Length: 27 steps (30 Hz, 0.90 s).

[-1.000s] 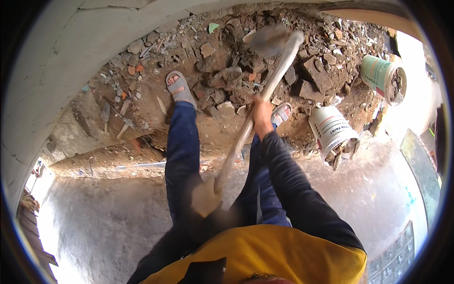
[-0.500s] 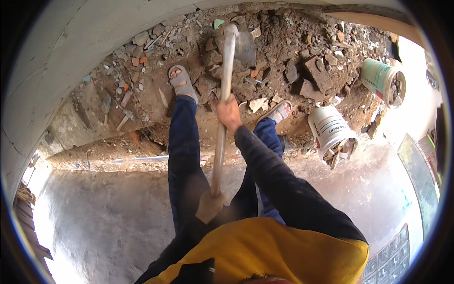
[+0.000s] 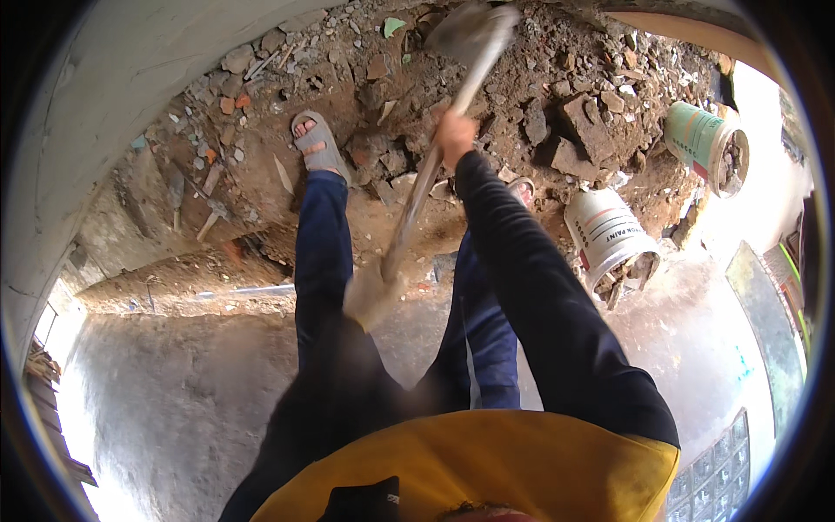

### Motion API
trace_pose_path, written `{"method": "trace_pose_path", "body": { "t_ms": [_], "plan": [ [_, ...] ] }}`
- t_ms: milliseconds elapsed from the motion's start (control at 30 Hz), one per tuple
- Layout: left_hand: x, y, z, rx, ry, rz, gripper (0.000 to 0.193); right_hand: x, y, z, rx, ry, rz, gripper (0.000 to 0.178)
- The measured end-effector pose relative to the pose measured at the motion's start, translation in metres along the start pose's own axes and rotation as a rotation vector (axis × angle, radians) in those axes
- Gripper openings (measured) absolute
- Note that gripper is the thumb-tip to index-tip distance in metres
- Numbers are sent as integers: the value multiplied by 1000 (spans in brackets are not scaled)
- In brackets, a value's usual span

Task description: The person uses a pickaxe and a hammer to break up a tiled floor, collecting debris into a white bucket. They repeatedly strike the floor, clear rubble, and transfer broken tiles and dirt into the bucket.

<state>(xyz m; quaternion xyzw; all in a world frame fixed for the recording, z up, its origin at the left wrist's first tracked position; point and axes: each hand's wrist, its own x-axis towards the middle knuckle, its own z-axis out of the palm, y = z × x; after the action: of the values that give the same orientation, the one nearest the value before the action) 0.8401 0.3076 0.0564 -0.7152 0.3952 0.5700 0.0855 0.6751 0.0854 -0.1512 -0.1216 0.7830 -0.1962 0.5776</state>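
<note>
A hoe (image 3: 424, 181) with a long wooden handle and a broad metal blade slants across the middle. My right hand (image 3: 455, 137) is closed around the upper part of the handle, nearer the blade. Around the handle's lower end, my left hand (image 3: 372, 296) is closed too; it looks pale, perhaps gloved, and is blurred. The blade (image 3: 457, 33), smeared by motion, is over the far part of the soil and rubble (image 3: 539, 74). Whether it touches the ground I cannot tell.
My sandalled left foot (image 3: 317, 143) stands on the dirt; the right is partly hidden behind my arm. To the right, a white bucket (image 3: 604, 228) and a green-and-white bucket (image 3: 694, 139) lie tilted with rubble inside. A small hand tool (image 3: 177, 196) lies left. A wall (image 3: 104, 104) curves behind.
Both my hands have moved forward with the hoe. Its blade has shifted farther away, and the handle now leans to the right. My right hand has risen along with it.
</note>
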Motion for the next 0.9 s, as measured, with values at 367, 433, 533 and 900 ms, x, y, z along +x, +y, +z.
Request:
{"method": "trace_pose_path", "body": {
  "t_ms": [367, 433, 533, 900],
  "plan": [
    [-182, 19, 100, -251, -4, -201, 36, -154, 37, -82, -84, -212, 207, 29],
    [-170, 21, 95, -89, 63, -120, 33, -153, 16, -94, 58, -134, 306, 23],
    [-106, 13, 74, 160, 135, -61, 30, -114, -3, -89, 353, -155, 130, 25],
    [-40, -56, 46, 245, -14, -87, 27, -46, 90, 7, 245, -18, 184, 29]
  ]
}}
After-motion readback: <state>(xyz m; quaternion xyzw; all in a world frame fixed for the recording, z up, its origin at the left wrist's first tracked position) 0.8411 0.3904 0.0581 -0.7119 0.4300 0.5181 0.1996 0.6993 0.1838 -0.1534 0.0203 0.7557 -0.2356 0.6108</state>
